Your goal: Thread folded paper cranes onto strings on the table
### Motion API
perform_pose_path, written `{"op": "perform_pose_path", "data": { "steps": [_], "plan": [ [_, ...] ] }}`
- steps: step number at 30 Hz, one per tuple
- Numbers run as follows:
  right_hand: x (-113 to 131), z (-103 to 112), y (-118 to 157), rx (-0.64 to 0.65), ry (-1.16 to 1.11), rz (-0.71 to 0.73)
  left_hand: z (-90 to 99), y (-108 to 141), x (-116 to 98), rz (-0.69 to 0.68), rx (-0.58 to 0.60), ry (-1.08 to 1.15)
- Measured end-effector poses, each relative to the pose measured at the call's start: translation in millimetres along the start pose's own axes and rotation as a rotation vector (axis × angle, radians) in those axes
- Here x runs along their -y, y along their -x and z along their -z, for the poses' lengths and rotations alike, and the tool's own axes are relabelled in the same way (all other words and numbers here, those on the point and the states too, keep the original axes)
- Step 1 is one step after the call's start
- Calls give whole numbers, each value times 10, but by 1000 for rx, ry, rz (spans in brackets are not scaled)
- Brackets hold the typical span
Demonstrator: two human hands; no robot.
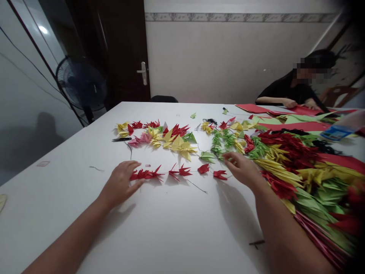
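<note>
A strand of red folded paper pieces (184, 171) lies across the white table, bunched tightly at its left end and spaced apart toward the right. My left hand (122, 182) is at the bunched end, thumb and fingers apart on either side of it. Near the strand's right end is my right hand (238, 167), its fingertips close together beside green folded pieces (207, 156); whether it pinches anything is too small to tell. A thin needle-like tool (197, 186) lies just below the strand. Behind it rest joined yellow, red and pink pieces (179, 144).
Piles of red, yellow and green folded paper (288, 152) cover the table's right side. Black scissors (122, 139) lie behind my left hand. A dark clip-like item (257, 242) is near my right forearm. Across the table, a person (293, 89) handles red paper. A fan (81, 85) stands at left.
</note>
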State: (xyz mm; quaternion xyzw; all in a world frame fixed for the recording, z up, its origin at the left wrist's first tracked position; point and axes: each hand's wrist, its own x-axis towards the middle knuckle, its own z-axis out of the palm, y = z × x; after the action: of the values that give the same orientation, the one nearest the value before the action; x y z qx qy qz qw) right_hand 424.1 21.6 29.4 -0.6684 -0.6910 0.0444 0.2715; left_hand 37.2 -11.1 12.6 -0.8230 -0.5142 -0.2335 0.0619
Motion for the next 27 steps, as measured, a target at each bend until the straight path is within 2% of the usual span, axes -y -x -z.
{"op": "perform_pose_path", "data": {
  "steps": [4, 6, 8, 11, 14, 21, 25, 27],
  "plan": [
    [-200, 90, 10, 323, 36, -52, -99, -272, -462, -143, 105, -27],
    [-261, 91, 28, 400, 16, -92, -211, -389, -611, -139, 155, -38],
    [-315, 83, 40, 405, -25, -135, -319, -460, -682, -115, 197, -48],
    [-386, 75, 44, 382, -80, -172, -413, -486, -676, -101, 231, -71],
    [-402, 87, 43, 398, -95, -176, -419, -471, -603, -124, 221, -111],
    [-294, 213, 79, 519, -269, -273, -382, -470, -474, -118, 219, -168],
    [-289, 216, 92, 612, -281, -202, -387, -456, -483, -102, 184, -166],
    [-297, 169, 89, 614, -225, -139, -380, -449, -527, -103, 140, -163]
  ]
}}
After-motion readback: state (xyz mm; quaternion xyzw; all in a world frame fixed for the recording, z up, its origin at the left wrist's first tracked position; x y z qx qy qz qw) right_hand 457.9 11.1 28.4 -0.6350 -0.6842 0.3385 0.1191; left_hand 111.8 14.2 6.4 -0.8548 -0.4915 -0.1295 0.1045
